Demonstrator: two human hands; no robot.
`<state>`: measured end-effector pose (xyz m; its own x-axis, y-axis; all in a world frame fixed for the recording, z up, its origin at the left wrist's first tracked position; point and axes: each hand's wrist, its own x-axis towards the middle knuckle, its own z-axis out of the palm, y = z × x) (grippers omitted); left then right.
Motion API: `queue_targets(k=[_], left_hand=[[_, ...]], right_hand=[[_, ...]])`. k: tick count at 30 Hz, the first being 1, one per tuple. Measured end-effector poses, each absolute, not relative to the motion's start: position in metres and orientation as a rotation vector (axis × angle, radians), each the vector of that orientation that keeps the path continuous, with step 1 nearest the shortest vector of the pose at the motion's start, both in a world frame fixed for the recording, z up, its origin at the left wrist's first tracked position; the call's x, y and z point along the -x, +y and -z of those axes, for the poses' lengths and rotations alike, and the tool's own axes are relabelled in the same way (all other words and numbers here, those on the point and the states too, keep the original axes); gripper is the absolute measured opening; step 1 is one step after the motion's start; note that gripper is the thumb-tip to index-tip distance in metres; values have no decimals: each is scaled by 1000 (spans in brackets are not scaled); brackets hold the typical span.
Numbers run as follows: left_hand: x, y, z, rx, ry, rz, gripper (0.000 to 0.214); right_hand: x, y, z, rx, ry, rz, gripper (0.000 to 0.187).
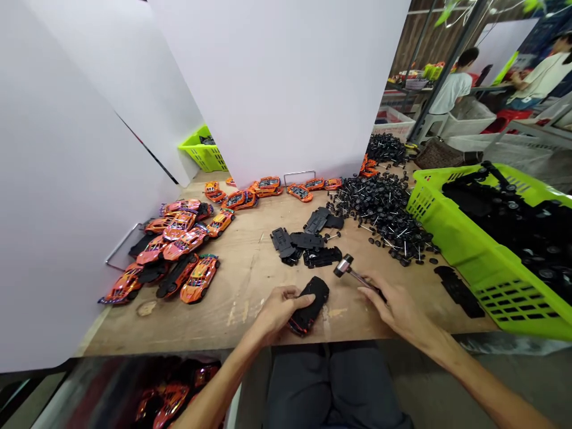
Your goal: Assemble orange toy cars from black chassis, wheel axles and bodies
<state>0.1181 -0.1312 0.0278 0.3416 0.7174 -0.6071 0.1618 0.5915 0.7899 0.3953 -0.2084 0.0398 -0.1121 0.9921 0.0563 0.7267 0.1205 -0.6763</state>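
Note:
My left hand [285, 308] is closed on a toy car [316, 296] lying black underside up near the table's front edge, thumb pressed on top. A little orange-red shows along its lower edge. My right hand [393, 302] grips a small hammer [345, 266] by its handle; the head is raised to the right of the car, apart from it. Beyond both hands lie several black car chassis plates [307, 240]. Behind these spreads a big heap of small black wheels on metal axles [379, 205].
Finished-looking orange toy cars [179, 238] pile up at the left; orange car bodies [268, 186] line the back by a white partition [286, 89]. A green basket [469, 256] of black parts stands right, beside a loose black chassis [459, 291]. Two people sit in the background.

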Motion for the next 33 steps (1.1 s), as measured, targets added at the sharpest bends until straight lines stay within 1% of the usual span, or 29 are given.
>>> queue_targets(k=[3,5,8,13,16,20,24,27,33], left_hand=[[-114,-125,-25,-1014,1323,-465,50],[-112,-121,-24,-1021,1336,-488,51],[-110,-117,-21,-996,1325,-512,53],[-108,-114,-13,-1010,1322,-515,55],[-107,-113,-12,-1062,1338,-517,51],[-108,-113,-13,-1097,1355,-512,48],[-109,-113,-13,-1086,1352,-510,48],[-108,-112,-11,-1091,1354,-513,49],[-106,-110,-10,-1092,1344,-503,51]], right_hand=[[-377,-199,-46,1420,-2048,-689,46],[-368,-193,-44,1338,-2032,-640,52],[-359,-189,-38,1416,-1800,-483,50],[-355,-191,-31,1412,-1903,-628,59],[-359,-200,-28,1457,-1779,-508,57],[-361,-208,-27,1447,-1914,-603,62],[-355,-193,-30,1490,-1733,-481,55],[-352,-180,-30,1462,-1845,-572,59],[-355,-185,-24,1480,-1861,-558,64]])
